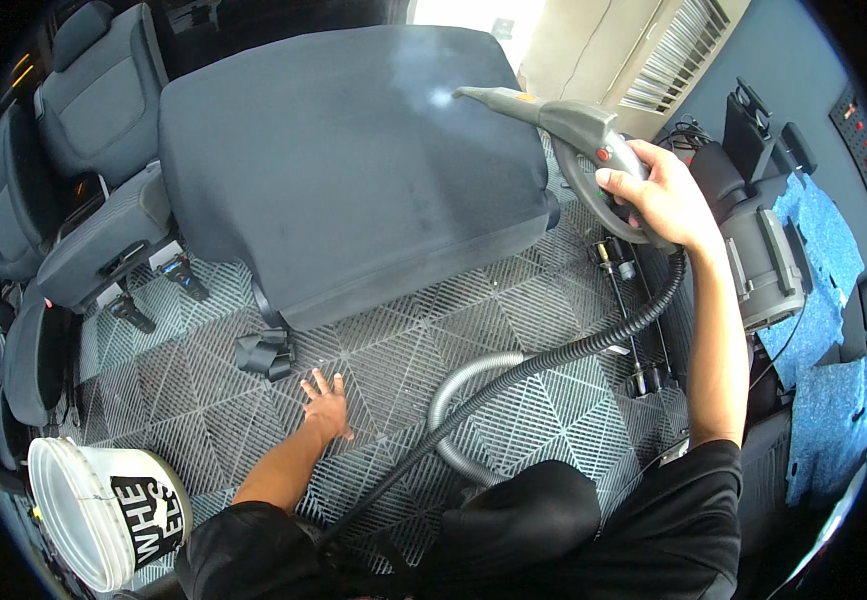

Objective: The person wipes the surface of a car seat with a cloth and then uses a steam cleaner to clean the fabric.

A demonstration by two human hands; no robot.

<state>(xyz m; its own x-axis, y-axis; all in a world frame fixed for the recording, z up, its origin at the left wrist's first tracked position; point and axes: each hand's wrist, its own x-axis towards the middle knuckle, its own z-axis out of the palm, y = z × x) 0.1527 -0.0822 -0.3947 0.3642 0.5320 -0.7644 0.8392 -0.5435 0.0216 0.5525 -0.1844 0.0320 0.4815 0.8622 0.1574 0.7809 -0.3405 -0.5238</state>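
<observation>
A grey steam gun (576,124) is gripped by its handle in my right hand (658,191). Its nozzle points left, and white vapour shows at the tip over the upper right part of a dark grey fabric seat back (343,165). From the gun's handle a black corrugated hose (576,349) runs down and left towards my body. My left hand (326,407) holds nothing, its fingers spread, above the grated floor tiles (396,375). Just above and left of it lies a folded black strap or plastic piece (265,354).
Car seats (96,97) stand at the left. A white plastic bucket (81,517) is at the lower left. A grey ribbed hose (442,405) curves over the floor. On the right are a grey machine (763,270), blue cloths (831,427) and metal rods (621,300).
</observation>
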